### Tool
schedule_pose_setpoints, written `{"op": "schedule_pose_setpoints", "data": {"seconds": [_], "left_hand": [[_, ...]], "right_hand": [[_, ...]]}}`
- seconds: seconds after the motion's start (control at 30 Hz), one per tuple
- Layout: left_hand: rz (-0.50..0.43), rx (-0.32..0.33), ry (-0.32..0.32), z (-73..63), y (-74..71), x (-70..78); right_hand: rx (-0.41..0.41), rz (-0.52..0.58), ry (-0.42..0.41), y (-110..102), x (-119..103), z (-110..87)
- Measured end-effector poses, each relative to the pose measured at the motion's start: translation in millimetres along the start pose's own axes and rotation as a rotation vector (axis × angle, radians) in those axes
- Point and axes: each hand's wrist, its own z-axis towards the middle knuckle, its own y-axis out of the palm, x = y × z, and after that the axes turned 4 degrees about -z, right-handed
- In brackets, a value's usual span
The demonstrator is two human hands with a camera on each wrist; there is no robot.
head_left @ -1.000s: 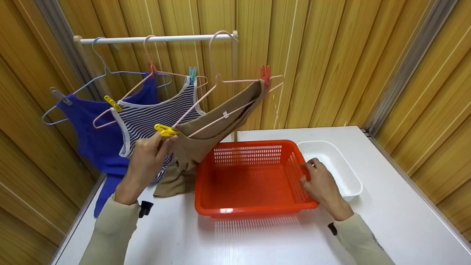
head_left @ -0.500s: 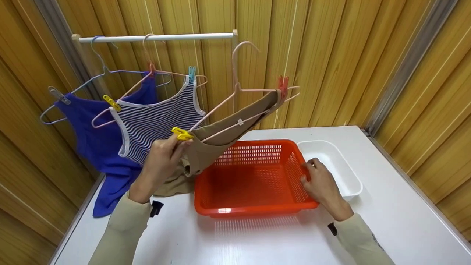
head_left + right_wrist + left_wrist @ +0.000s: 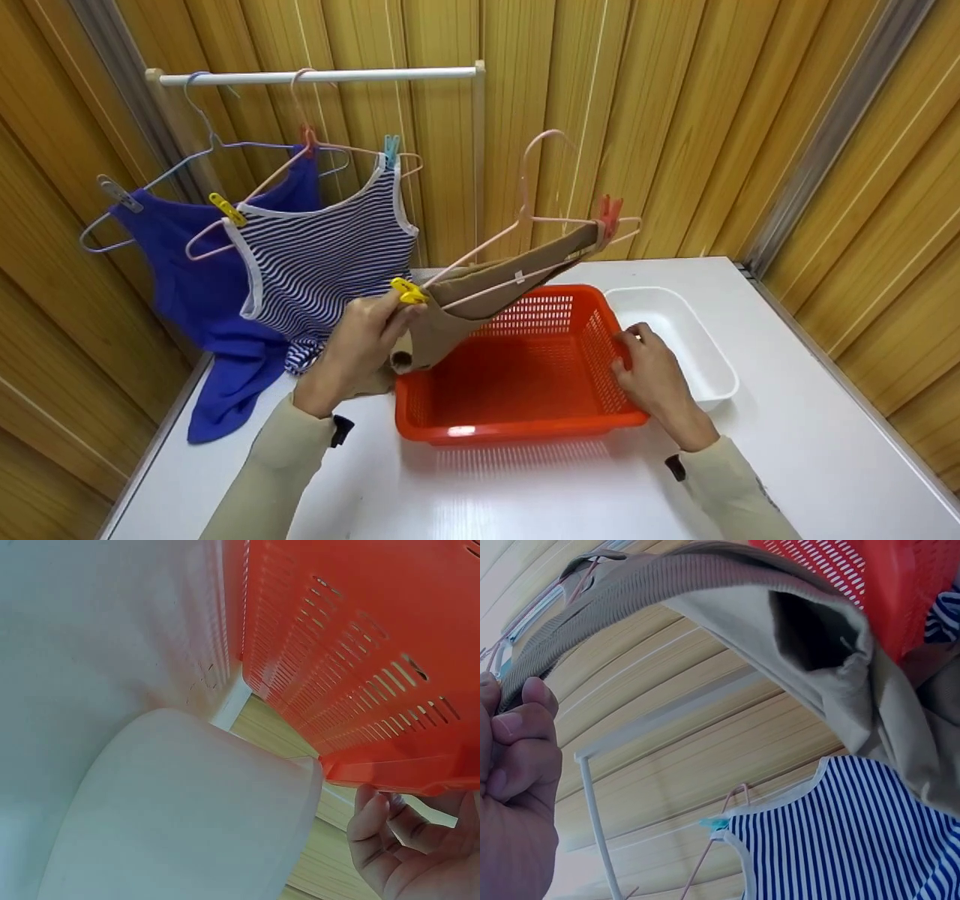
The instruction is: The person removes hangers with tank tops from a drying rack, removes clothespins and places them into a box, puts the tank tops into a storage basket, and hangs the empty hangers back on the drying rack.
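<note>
My left hand (image 3: 356,341) grips one end of a pink clothes hanger (image 3: 480,247), right beside a yellow clothespin (image 3: 409,290). From the hanger droops a brown garment (image 3: 450,319), its other end held by a red clothespin (image 3: 610,216). In the left wrist view the garment's ribbed band (image 3: 652,583) arches away from my pinching fingers. The hanger's hook is off the rail, and the garment overlaps the left side of a red basket (image 3: 517,431). My right hand (image 3: 656,375) holds that basket by its right rim, fingers curled at the edge in the right wrist view.
A drying rack with a white rail (image 3: 337,76) stands at back left. On it hang a blue garment (image 3: 195,285) and a striped tank top (image 3: 330,247), both clipped to hangers. A white tub (image 3: 701,341) sits right of the basket on the white table (image 3: 795,397). Wood-patterned walls enclose it.
My left hand has carried the hanger and brown garment off the rail, rightward and down toward the basket. My right hand and the basket have stayed put.
</note>
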Motion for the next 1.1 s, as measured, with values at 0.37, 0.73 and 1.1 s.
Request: {"op": "schedule_pose_setpoints", "data": {"seconds": [0.37,0.73,1.1], "left_hand": [[-0.038,-0.079,-0.087,-14.7,27.1,-15.6],[-0.131,-0.108,-0.016,-30.2,55.8,-33.4],[-0.165,-0.16,0.018,-37.3,75.5,-38.3]], "right_hand": [[0.003,-0.011,0.001,-1.8,0.4,1.0],[0.007,-0.004,-0.012,0.5,1.6,0.8],[0.021,0.011,-0.024,0.3,2.3,1.8]]}}
